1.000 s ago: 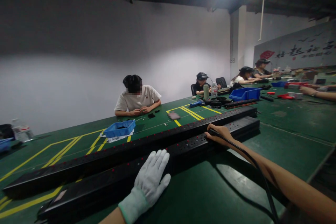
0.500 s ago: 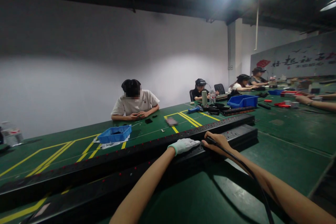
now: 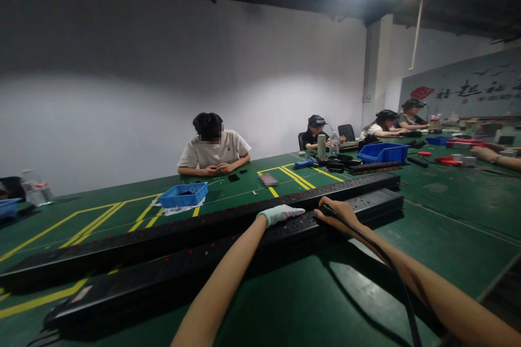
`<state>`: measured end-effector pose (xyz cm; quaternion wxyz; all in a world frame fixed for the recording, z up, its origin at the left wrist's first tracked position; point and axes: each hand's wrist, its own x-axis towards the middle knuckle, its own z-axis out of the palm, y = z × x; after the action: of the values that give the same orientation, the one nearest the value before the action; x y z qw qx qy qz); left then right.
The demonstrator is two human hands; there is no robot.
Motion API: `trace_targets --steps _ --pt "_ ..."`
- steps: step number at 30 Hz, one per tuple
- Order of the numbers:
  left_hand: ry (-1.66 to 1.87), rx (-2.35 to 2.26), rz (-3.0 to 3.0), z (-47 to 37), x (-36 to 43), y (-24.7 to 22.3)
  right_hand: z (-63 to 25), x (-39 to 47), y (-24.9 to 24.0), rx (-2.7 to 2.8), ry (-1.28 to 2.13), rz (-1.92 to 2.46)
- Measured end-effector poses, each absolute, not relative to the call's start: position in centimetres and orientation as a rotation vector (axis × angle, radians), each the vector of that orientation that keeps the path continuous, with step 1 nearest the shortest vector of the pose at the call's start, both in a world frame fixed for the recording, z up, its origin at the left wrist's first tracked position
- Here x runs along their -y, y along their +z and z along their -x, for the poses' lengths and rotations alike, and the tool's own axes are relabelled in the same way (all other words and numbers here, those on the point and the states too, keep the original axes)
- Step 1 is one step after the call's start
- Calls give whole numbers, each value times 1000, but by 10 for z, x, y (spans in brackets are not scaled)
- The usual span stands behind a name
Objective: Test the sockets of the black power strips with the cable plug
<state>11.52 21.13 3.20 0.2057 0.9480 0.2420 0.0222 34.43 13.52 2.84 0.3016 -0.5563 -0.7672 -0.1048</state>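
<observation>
Two long black power strips lie side by side, each with rows of sockets and red dots: the near strip [image 3: 228, 246] and the far strip [image 3: 134, 241]. My left hand [image 3: 279, 214], in a white glove, rests with outstretched fingers on top of the near strip. Just right of it, my right hand [image 3: 340, 211] is bare and closed around a black plug [image 3: 326, 210] held at the strip's sockets. From the plug a thick black cable [image 3: 386, 257] runs along my right forearm. My fingers hide the plug's front, so whether it sits in a socket cannot be seen.
A blue tray [image 3: 183, 195] stands beyond the strips, before a seated person [image 3: 214, 146]. Further right are a blue bin [image 3: 382, 153], a green bottle [image 3: 321, 146] and a blue-handled tool [image 3: 305, 163]. More people sit along the green table [image 3: 448, 200].
The view has shifted slightly, and the strips appear higher in it. My left fingertips have drawn back a little to the left, widening the gap to my right hand, which still holds the plug.
</observation>
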Motion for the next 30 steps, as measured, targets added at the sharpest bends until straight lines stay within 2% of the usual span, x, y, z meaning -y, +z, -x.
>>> trace_targets --steps 14,30 --pt "114 -694 -2529 -118 -221 25 -348 -139 36 2170 -256 1540" --pt "95 -689 -2504 -118 -226 20 -345 -141 22 1907 -107 1479"
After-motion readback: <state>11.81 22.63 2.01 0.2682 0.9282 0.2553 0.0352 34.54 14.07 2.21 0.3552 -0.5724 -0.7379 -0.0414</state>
